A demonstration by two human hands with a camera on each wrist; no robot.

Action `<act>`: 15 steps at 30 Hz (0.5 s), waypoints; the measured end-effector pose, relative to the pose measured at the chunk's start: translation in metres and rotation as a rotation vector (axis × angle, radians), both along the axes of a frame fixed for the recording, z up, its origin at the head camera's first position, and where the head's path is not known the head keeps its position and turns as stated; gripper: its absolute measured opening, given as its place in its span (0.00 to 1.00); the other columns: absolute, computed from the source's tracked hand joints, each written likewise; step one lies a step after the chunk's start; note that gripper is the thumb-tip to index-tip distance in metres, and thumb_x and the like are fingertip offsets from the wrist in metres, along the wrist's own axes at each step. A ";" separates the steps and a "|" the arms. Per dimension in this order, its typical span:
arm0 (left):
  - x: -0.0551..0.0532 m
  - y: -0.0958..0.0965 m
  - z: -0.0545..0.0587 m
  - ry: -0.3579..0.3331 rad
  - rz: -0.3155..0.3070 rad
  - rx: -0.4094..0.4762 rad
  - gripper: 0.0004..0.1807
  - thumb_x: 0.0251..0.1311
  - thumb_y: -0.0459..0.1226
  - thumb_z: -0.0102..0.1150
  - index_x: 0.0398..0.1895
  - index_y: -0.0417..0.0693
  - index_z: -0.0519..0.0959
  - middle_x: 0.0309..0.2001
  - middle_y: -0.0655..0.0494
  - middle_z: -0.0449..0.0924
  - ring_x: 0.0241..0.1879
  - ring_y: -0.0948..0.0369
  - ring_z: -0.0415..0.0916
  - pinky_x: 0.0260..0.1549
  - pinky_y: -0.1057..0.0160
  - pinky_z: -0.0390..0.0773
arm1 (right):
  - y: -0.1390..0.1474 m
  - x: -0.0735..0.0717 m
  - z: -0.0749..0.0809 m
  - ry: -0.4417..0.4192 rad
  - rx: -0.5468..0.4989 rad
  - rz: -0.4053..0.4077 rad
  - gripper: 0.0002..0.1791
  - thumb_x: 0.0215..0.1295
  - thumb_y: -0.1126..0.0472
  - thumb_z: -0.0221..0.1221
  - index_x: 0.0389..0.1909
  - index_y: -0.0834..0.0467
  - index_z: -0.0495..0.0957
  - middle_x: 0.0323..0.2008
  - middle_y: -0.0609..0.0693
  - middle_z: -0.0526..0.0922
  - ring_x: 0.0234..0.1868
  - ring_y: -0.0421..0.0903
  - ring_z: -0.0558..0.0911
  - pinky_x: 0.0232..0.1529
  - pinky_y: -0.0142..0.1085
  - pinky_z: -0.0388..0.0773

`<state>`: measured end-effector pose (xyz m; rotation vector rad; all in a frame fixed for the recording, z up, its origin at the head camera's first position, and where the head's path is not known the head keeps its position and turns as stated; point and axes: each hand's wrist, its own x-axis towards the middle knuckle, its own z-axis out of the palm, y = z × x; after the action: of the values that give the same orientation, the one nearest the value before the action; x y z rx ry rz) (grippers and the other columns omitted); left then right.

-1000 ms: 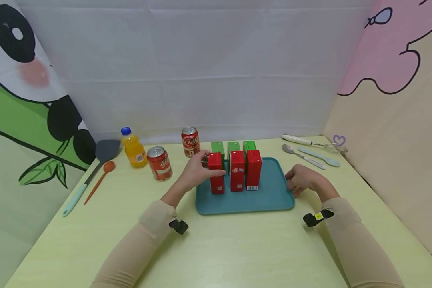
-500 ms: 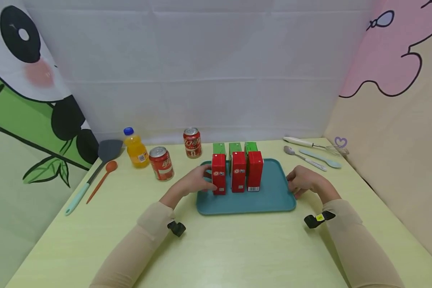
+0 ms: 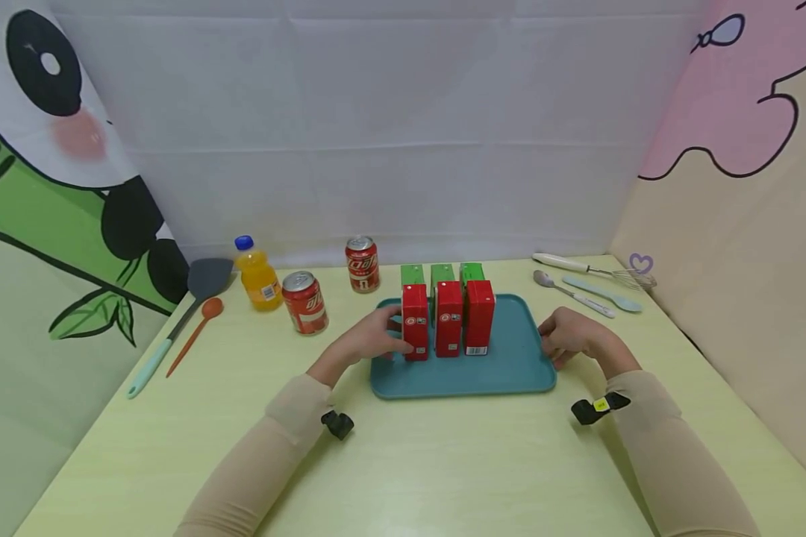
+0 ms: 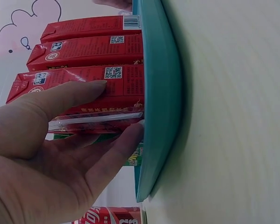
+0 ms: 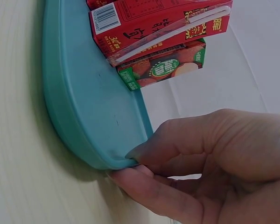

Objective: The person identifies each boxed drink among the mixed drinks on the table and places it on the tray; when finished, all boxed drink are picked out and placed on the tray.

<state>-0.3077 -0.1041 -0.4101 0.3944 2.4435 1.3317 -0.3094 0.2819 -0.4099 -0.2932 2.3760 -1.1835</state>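
Note:
On the teal tray stand red drink cartons in a front row: a left one, a middle one and a right one. Green juice cartons stand behind them, mostly hidden. My left hand holds the left red carton low down, its thumb across the front face and its fingers along the left side, by the wrapped straw. With thumb and fingers, my right hand pinches the tray's right rim, as the right wrist view shows closely.
Left of the tray stand two red soda cans and an orange juice bottle. A dark spatula and an orange spoon lie farther left. At the back right lie a whisk, a spoon and a pale blue utensil.
My left hand has slid from the top of the left red carton down to its lower part, uncovering the front face. My right hand stays at the tray's rim.

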 end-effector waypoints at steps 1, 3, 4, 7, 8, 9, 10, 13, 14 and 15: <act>0.000 0.001 0.000 -0.001 0.003 0.000 0.41 0.56 0.34 0.72 0.73 0.47 0.63 0.61 0.44 0.73 0.57 0.48 0.73 0.36 0.56 0.85 | 0.000 0.000 0.000 0.001 0.001 0.000 0.30 0.57 0.77 0.56 0.61 0.86 0.63 0.59 0.79 0.70 0.45 0.55 0.82 0.36 0.47 0.86; 0.000 0.001 -0.001 0.000 0.012 0.001 0.41 0.56 0.34 0.72 0.73 0.47 0.63 0.60 0.44 0.74 0.56 0.48 0.73 0.36 0.56 0.85 | 0.000 0.000 0.000 0.002 0.004 -0.003 0.30 0.57 0.77 0.56 0.61 0.85 0.63 0.59 0.79 0.70 0.45 0.55 0.82 0.36 0.47 0.86; -0.001 0.002 -0.001 0.000 0.018 0.000 0.41 0.56 0.34 0.72 0.73 0.47 0.64 0.60 0.45 0.74 0.56 0.48 0.73 0.35 0.56 0.85 | 0.000 0.000 0.000 0.003 0.005 -0.003 0.30 0.58 0.77 0.55 0.61 0.85 0.63 0.60 0.79 0.70 0.45 0.55 0.83 0.36 0.46 0.86; -0.001 0.003 -0.003 0.009 0.024 -0.001 0.40 0.56 0.34 0.72 0.72 0.46 0.64 0.60 0.45 0.74 0.56 0.48 0.73 0.35 0.56 0.85 | 0.000 0.000 0.000 0.004 0.007 -0.008 0.29 0.58 0.77 0.55 0.61 0.85 0.63 0.60 0.79 0.70 0.45 0.55 0.83 0.36 0.46 0.86; -0.001 0.004 -0.003 0.013 0.024 -0.001 0.40 0.56 0.34 0.72 0.72 0.46 0.64 0.60 0.45 0.74 0.56 0.48 0.73 0.35 0.56 0.85 | 0.000 0.000 0.000 0.006 0.008 -0.010 0.29 0.58 0.77 0.55 0.61 0.85 0.63 0.59 0.79 0.70 0.45 0.55 0.83 0.36 0.46 0.86; -0.001 0.004 -0.003 0.017 0.024 -0.002 0.40 0.57 0.34 0.72 0.72 0.46 0.64 0.60 0.45 0.74 0.56 0.48 0.73 0.35 0.56 0.85 | 0.000 0.000 0.000 0.007 0.009 -0.011 0.30 0.58 0.77 0.55 0.61 0.85 0.63 0.59 0.79 0.70 0.44 0.55 0.83 0.36 0.46 0.86; -0.001 0.004 -0.003 0.019 0.022 -0.004 0.40 0.57 0.35 0.72 0.72 0.46 0.64 0.59 0.45 0.74 0.56 0.48 0.73 0.35 0.56 0.85 | 0.000 0.000 0.000 0.007 0.009 -0.013 0.30 0.57 0.77 0.55 0.61 0.85 0.63 0.59 0.78 0.70 0.44 0.55 0.83 0.36 0.46 0.86; 0.000 0.004 -0.003 0.019 0.024 -0.008 0.39 0.57 0.35 0.72 0.71 0.46 0.64 0.59 0.45 0.74 0.56 0.49 0.73 0.35 0.56 0.85 | 0.000 0.000 0.000 0.007 0.011 -0.012 0.29 0.57 0.77 0.55 0.61 0.85 0.64 0.58 0.77 0.72 0.44 0.54 0.83 0.35 0.46 0.86; 0.001 0.004 -0.002 0.018 0.027 -0.010 0.39 0.57 0.35 0.72 0.71 0.46 0.64 0.59 0.45 0.74 0.56 0.49 0.73 0.35 0.56 0.85 | 0.000 0.000 0.000 0.007 0.010 -0.013 0.29 0.58 0.77 0.55 0.61 0.85 0.64 0.57 0.77 0.72 0.43 0.54 0.83 0.35 0.46 0.86; 0.001 0.004 -0.002 0.017 0.030 -0.010 0.40 0.57 0.35 0.72 0.71 0.46 0.64 0.59 0.45 0.74 0.55 0.49 0.73 0.35 0.56 0.85 | 0.000 0.000 0.000 0.006 0.007 -0.013 0.29 0.58 0.77 0.55 0.61 0.85 0.64 0.57 0.77 0.72 0.43 0.54 0.83 0.36 0.46 0.86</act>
<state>-0.3070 -0.1002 -0.4126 0.3690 2.4780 1.3333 -0.3090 0.2817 -0.4096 -0.2801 2.3899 -1.1813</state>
